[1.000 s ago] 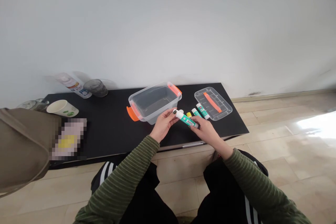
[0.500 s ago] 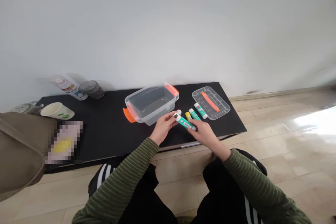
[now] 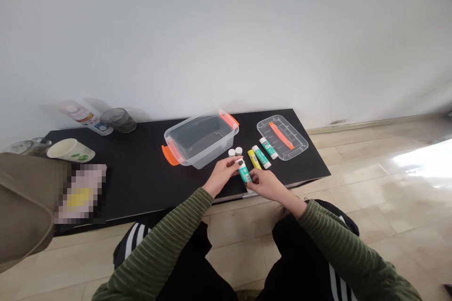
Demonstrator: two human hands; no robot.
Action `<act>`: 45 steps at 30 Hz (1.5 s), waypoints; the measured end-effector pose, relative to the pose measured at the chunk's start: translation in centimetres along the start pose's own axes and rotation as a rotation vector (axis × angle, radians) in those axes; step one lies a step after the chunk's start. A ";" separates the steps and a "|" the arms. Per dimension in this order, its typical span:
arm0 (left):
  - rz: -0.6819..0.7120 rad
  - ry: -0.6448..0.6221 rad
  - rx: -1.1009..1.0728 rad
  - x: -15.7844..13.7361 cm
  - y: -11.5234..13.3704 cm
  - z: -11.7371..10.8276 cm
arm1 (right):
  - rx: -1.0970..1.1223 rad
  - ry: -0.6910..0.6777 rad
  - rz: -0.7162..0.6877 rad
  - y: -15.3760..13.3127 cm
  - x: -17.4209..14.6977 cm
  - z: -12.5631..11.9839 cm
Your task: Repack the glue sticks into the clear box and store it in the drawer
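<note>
A green-and-white glue stick (image 3: 244,173) is held between both hands over the front of the black table. My left hand (image 3: 223,174) pinches its upper end, while my right hand (image 3: 267,185) grips the lower end. Just beyond my left fingers are two small white round pieces (image 3: 235,152), side by side. Right of the held stick lie a yellow glue stick (image 3: 254,159) and two green-and-white ones, one nearer (image 3: 262,156) and one farther (image 3: 269,148). The farther one touches or overlaps the edge of a clear lid (image 3: 294,138) with an orange handle.
An open clear plastic box (image 3: 212,149) with orange clips stands behind my left hand. On the left of the black table (image 3: 148,169) are a paper cup (image 3: 70,150), a dark glass (image 3: 120,121) and a spray can (image 3: 86,118). A person's brown-clad part (image 3: 28,207) shows at far left.
The held glue stick has swung to a steeper angle and moved slightly toward me. My right hand has shifted down a little, uncovering more of the yellow stick and the nearer green one.
</note>
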State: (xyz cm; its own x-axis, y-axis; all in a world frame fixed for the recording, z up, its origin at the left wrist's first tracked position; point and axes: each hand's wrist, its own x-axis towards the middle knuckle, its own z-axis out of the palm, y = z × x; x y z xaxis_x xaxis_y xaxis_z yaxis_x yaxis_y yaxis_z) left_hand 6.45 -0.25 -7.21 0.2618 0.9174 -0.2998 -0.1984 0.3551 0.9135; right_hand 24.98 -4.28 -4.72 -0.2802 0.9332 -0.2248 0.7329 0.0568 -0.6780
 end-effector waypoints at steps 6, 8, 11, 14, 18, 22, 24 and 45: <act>0.207 0.091 0.400 1.7 -0.2 0.0 | -0.256 -0.007 0.047 -1.2 0.7 0.0; 0.283 0.153 0.603 2.0 0.6 -0.4 | -0.313 0.007 0.080 -1.3 1.0 -0.3; 0.394 0.227 0.940 2.3 1.6 -0.9 | -0.419 0.038 0.157 -1.3 1.8 -0.7; 0.377 0.230 1.203 2.4 1.7 -1.1 | -0.497 0.040 0.218 -1.4 2.5 -0.8; 0.274 0.189 1.399 2.4 1.0 -0.9 | -0.559 0.029 0.247 -1.6 3.2 -0.5; 0.249 0.183 1.462 2.2 0.9 -0.8 | -0.604 0.060 0.254 -1.5 3.5 -0.1; 0.245 0.187 1.465 2.1 1.0 -0.8 | -0.614 0.069 0.260 -1.5 3.6 0.0; 0.236 0.035 1.437 0.8 0.7 0.2 | -0.615 0.149 0.342 2.0 4.7 -4.2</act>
State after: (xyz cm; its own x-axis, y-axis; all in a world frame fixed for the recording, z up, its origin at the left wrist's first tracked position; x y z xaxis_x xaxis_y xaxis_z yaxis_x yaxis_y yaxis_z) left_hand 6.72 0.68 -6.80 0.3312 0.9389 -0.0939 0.8695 -0.2650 0.4169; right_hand 27.74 1.76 -4.18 0.0833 0.9705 -0.2263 0.9933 -0.0992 -0.0596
